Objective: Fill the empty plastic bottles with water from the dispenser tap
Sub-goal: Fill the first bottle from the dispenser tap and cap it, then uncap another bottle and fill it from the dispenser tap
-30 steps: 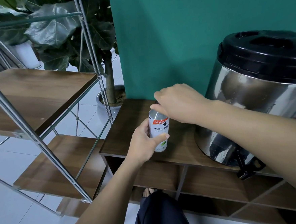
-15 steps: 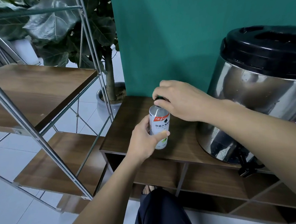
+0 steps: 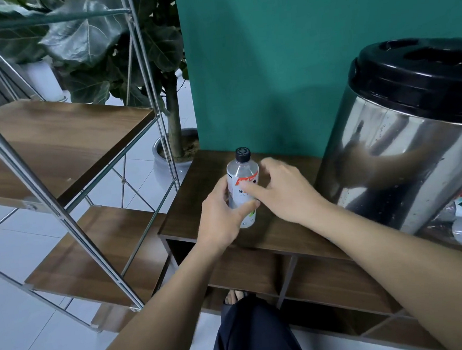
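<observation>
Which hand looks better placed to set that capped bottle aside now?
The left hand, probably. It already grips the bottle around its label, standing on the wooden cabinet top with the black cap on. The right hand is beside it with loose fingers, holding nothing.

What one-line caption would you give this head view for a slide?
Left hand grips a capped clear plastic bottle upright on the brown wooden cabinet, right hand open beside it.
</observation>
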A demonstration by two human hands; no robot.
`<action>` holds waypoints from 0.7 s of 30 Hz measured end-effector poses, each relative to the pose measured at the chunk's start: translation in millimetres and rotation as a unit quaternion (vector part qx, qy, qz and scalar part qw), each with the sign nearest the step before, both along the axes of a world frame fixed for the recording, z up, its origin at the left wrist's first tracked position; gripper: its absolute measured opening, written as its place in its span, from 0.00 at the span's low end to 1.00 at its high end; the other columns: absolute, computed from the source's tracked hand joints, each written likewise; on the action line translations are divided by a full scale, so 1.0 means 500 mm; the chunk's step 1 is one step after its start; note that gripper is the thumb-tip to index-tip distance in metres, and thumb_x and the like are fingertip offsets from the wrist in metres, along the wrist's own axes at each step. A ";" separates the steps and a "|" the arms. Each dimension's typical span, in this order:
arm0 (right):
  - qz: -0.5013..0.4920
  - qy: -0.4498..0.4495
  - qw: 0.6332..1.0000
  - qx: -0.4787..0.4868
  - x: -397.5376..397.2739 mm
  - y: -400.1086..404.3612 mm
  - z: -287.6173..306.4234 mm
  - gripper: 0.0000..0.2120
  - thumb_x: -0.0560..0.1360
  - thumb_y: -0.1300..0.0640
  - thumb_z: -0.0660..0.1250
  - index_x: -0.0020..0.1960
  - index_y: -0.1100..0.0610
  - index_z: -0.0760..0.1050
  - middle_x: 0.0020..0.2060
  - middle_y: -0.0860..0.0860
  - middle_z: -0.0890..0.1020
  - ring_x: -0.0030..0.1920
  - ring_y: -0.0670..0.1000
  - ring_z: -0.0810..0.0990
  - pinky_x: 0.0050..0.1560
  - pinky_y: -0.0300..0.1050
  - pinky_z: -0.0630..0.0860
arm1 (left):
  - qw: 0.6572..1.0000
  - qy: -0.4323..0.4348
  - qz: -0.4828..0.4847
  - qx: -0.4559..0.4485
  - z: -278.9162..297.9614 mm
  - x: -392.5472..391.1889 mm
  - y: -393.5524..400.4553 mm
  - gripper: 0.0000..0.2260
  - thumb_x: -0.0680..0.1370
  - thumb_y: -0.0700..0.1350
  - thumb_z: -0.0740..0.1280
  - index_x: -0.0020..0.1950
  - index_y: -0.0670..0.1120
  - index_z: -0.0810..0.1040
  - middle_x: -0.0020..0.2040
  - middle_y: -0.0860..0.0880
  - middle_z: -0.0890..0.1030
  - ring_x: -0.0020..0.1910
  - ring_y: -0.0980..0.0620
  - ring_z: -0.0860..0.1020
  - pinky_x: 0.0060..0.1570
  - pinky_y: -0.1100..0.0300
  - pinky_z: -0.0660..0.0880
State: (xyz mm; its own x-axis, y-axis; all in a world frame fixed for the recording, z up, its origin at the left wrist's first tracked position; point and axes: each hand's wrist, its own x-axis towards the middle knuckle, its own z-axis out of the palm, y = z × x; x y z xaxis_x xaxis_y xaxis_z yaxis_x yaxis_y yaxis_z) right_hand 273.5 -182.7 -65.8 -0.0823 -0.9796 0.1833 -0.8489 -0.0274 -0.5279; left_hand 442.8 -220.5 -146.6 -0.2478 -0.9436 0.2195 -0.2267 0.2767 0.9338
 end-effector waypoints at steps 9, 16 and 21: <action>0.050 -0.216 0.973 0.070 0.039 -0.110 -0.032 0.14 0.86 0.56 0.68 0.69 0.48 0.84 0.63 0.42 0.87 0.64 0.45 0.85 0.70 0.57 0.81 | 0.993 -0.085 0.069 -0.033 0.012 0.046 -0.111 0.28 0.73 0.50 0.86 0.70 0.55 0.79 0.58 0.59 0.85 0.54 0.68 0.81 0.51 0.72 0.75; 0.009 -0.193 0.979 0.058 0.041 -0.021 0.025 0.26 0.86 0.52 0.70 0.82 0.55 0.72 0.75 0.50 0.79 0.68 0.48 0.82 0.74 0.53 0.77 | 0.981 -0.099 0.164 -0.017 0.021 0.046 -0.070 0.48 0.70 0.59 0.87 0.82 0.52 0.65 0.69 0.52 0.73 0.64 0.52 0.77 0.64 0.52 0.78; -0.011 -0.144 0.988 -0.054 -0.015 0.151 0.085 0.05 0.83 0.51 0.73 0.58 0.48 0.85 0.49 0.41 0.86 0.49 0.41 0.84 0.57 0.44 0.83 | 0.988 -0.005 0.153 -0.012 0.073 -0.022 0.097 0.14 0.81 0.55 0.79 0.58 0.49 0.79 0.51 0.50 0.82 0.51 0.53 0.81 0.53 0.52 0.78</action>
State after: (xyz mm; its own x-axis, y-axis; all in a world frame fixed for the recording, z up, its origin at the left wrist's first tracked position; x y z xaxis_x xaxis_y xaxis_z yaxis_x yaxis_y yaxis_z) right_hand 265.8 -107.2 -23.4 -0.1673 -0.9532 0.2516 -0.6655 -0.0791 -0.7422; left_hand 431.8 -172.1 -110.2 0.0457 -0.9695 0.2410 -0.3124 0.2152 0.9252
